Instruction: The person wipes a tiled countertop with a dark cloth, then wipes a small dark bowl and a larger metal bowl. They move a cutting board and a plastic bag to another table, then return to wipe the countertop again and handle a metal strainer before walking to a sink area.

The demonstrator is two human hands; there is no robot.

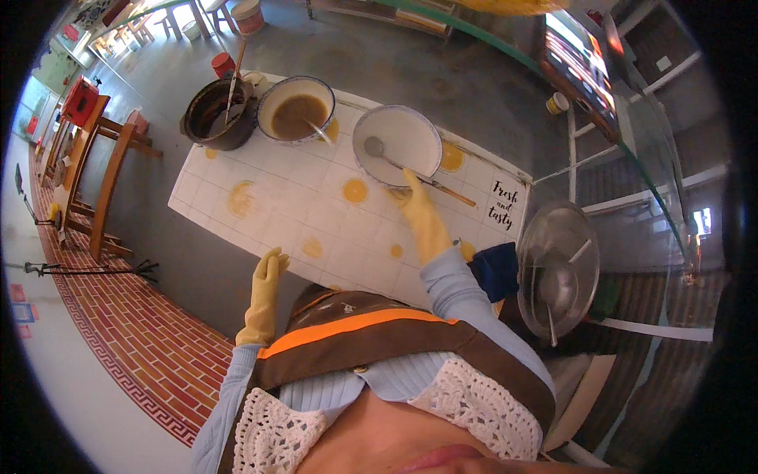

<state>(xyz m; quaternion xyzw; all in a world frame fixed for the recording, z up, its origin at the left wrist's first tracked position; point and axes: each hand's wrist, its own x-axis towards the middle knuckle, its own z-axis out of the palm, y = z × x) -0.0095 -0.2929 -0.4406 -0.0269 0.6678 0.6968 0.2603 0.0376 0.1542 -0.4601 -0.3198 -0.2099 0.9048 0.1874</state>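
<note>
Both of my hands wear yellow rubber gloves. My right hand (416,204) is at the near rim of a large white enamel bowl (414,130), its fingers against the rim and close to the handle of a ladle (438,182) that rests in the bowl. Whether the fingers close on the rim or the handle is hard to see. My left hand (268,284) hangs by the table's near edge, fingers raised, touching nothing. Left of the white bowl, a blue-rimmed bowl (287,89) holds brown liquid and a spoon (320,131). A dark pot (204,133) with a long utensil in it stands beside that.
The table (284,204) has a cloth printed with orange slices. At its right lie a dark blue cloth (496,269) and a large metal basin (530,237) with utensils. A phone (580,71) stands at upper right near glass panes. A wooden bench (112,183) is at left.
</note>
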